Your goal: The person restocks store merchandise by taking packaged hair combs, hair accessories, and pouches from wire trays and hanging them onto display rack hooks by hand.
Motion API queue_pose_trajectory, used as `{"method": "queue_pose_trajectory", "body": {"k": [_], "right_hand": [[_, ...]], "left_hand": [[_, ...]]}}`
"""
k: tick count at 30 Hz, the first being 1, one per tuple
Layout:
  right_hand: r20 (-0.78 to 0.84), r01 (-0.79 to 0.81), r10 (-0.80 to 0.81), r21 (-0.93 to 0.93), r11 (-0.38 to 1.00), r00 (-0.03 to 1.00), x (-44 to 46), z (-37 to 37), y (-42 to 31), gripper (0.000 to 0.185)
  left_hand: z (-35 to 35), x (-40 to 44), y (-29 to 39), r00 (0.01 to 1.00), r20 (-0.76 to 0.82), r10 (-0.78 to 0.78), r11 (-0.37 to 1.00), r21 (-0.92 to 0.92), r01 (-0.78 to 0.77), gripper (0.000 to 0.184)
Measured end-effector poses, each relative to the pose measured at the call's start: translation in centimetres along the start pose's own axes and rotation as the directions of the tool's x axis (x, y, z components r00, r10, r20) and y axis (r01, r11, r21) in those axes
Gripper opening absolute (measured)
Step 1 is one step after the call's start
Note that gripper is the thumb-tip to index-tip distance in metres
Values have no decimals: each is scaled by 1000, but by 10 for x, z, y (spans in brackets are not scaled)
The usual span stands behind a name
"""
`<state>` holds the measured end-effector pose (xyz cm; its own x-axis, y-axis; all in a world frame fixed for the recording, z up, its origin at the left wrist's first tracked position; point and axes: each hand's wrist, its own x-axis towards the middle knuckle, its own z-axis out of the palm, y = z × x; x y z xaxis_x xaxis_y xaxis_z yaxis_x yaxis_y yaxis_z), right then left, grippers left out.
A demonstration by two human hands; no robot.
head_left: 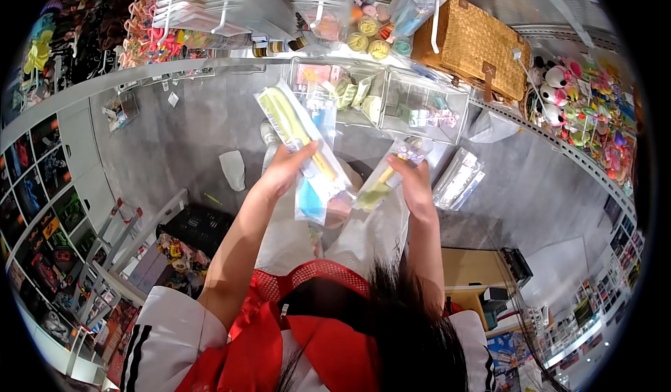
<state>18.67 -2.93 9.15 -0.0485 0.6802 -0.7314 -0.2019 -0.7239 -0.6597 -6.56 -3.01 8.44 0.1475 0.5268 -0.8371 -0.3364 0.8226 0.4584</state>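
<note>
My left hand [285, 169] grips a long clear packet with a yellow-green comb [282, 116] in it, tilted up to the left. Pinched in my right hand [415, 182] is a shorter clear packet [373, 195]; a yellow-green handle shows inside, and the rest is partly covered by my fingers. Beneath the left packet, around my lap, lies a packaged blue comb [309, 200]. Another blue packet [324, 120] shows behind the yellow-green comb. The lower ends of the two held packets come close together over my lap.
Ahead are wire baskets [425, 83] with small packaged goods. Above them hang white cards [217, 0] on hooks, beside a woven brown case [475, 39]. Clear packets [458, 179] lie on the floor at right. A black crate [199, 225] stands at left.
</note>
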Motion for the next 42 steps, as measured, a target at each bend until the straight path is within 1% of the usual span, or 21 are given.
{"method": "queue_pose_trajectory", "body": {"k": [3,4,6,7,8,9,11,12,14,15,17,18,20,21,23,25,29,30,36,39,42], "right_hand": [[200,22,-42,99,995,979,-5,8,-25,29],[214,-46,27,82,996,977,-4,12,-24,30],[236,-180,164,46,983,958,0,21,-19,32],[232,-155,146,20,988,962,1,27,-14,30],[228,-126,124,-6,992,966,5,34,-9,28],[224,-94,99,-32,995,970,8,40,-6,27],[108,-11,10,5,1000,994,8,46,-6,23],[46,33,-34,27,999,998,7,48,-8,22],[-62,162,-160,30,986,985,9,45,-13,23],[-65,243,-246,-48,969,967,11,41,-20,23],[-49,394,-411,-202,896,910,12,34,-47,23],[45,503,-576,-548,669,816,8,30,-69,19],[36,534,-609,-524,664,792,4,36,-99,20],[31,551,-626,-512,659,779,6,37,-107,20],[59,560,-661,-591,581,748,23,29,-107,22],[68,558,-706,-669,491,704,36,25,-108,24],[91,570,-657,-594,567,748,55,23,-102,28],[61,543,-616,-546,639,786,55,28,-105,30],[107,557,-570,-418,718,815,70,24,-107,29],[22,458,-494,-410,788,869,55,24,-119,32],[17,443,-494,-470,764,869,60,20,-113,33]], "left_hand": [[5,-7,1,995,88,-52,997,-51,57,36],[7,-9,2,990,121,-71,995,-64,79,35],[11,-9,-2,979,193,-60,997,55,51,34],[15,-9,-3,972,230,-56,993,113,31,34],[21,-10,-1,971,234,-55,978,210,5,30],[27,-13,3,978,208,-27,972,232,-22,30],[37,-15,9,987,158,34,957,280,-78,29],[35,-13,11,989,146,28,934,348,-78,34],[39,-12,13,970,105,221,962,141,-234,37],[44,-14,18,949,66,308,950,36,-311,39],[39,-18,27,949,53,311,943,107,-315,41],[38,-19,30,952,51,302,943,132,-306,40],[34,-20,31,955,68,290,938,180,-297,38],[31,-20,29,960,68,272,948,152,-280,36],[28,-21,27,969,70,236,965,96,-242,32],[28,-23,26,964,66,258,961,82,-262,33],[35,-26,26,966,44,254,960,107,-257,36],[35,-25,25,966,49,255,959,118,-259,36],[31,-24,27,962,74,264,956,112,-271,39],[30,-26,29,959,76,271,955,102,-278,40],[30,-26,31,959,81,271,955,106,-278,40]]}}
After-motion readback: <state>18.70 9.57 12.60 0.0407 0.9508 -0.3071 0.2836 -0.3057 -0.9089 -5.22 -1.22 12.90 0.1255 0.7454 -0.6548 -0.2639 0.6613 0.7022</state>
